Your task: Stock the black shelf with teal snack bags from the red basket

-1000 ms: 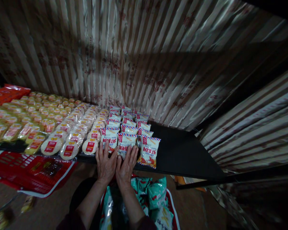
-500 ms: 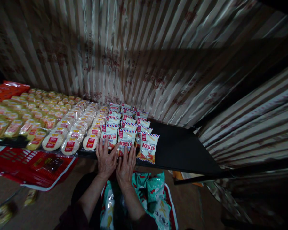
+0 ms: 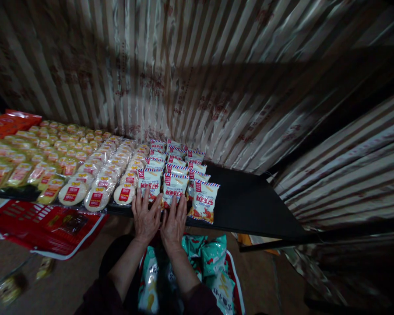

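Two hands flat, fingers spread, side by side at the near edge of the black shelf (image 3: 249, 205). Left hand (image 3: 146, 218) pressing the near-left white snack packet (image 3: 150, 183); right hand (image 3: 174, 221) touching the middle packet (image 3: 174, 188). Gripping nothing. Three rows of such packets running far; exact count unclear. Round cracker packs (image 3: 95, 192) left.

Both hands lie flat at the near edge of the shelf (image 3: 249, 205): the left hand (image 3: 145, 218) on the left front snack packet (image 3: 150, 181), the right hand (image 3: 174, 223) on the middle front packet (image 3: 174, 187). A third front packet (image 3: 205, 200) sits just right of them, with more packets in rows behind. Round cake packs (image 3: 95, 175) fill the shelf to the left, a basket (image 3: 42, 227) lies below them, and bags (image 3: 213, 267) sit below the hands.
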`<action>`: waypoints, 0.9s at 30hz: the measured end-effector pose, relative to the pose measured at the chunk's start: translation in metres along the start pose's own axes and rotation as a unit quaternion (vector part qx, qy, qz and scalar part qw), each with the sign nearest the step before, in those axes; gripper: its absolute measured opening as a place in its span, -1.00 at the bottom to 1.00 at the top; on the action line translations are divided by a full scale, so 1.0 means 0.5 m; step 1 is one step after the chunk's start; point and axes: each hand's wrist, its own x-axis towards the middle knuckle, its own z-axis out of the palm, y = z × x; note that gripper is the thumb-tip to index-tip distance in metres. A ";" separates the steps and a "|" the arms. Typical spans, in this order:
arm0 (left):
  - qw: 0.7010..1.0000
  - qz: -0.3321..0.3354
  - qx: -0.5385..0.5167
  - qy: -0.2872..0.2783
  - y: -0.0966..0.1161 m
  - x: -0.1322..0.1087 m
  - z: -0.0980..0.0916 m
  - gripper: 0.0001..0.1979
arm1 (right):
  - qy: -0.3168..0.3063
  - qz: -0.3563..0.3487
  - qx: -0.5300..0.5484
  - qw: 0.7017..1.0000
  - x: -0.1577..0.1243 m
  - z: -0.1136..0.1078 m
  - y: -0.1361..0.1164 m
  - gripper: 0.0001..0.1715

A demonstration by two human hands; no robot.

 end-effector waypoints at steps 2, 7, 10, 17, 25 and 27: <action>1.000 0.001 0.001 -0.003 0.000 0.001 -0.001 -0.63 | 0.004 0.000 -0.003 1.000 0.000 0.002 0.000 -0.25; 1.000 -0.005 0.013 -0.005 -0.002 0.003 0.000 -0.65 | 0.000 0.009 -0.001 1.000 0.000 0.000 -0.004 -0.24; 1.000 -0.013 0.016 0.000 -0.004 0.003 0.003 -0.68 | 0.004 0.010 -0.005 1.000 0.004 -0.003 -0.009 -0.24; 1.000 -0.004 -0.010 0.014 -0.015 0.002 0.011 -0.69 | 0.003 0.023 -0.008 1.000 0.004 0.000 -0.013 -0.24; 1.000 0.014 -0.019 0.021 -0.013 0.005 0.008 -0.66 | 0.007 0.017 -0.002 1.000 0.005 -0.008 -0.022 -0.26; 1.000 0.018 -0.017 0.018 -0.010 0.005 0.005 -0.66 | 0.009 0.008 -0.008 1.000 0.004 -0.009 -0.022 -0.27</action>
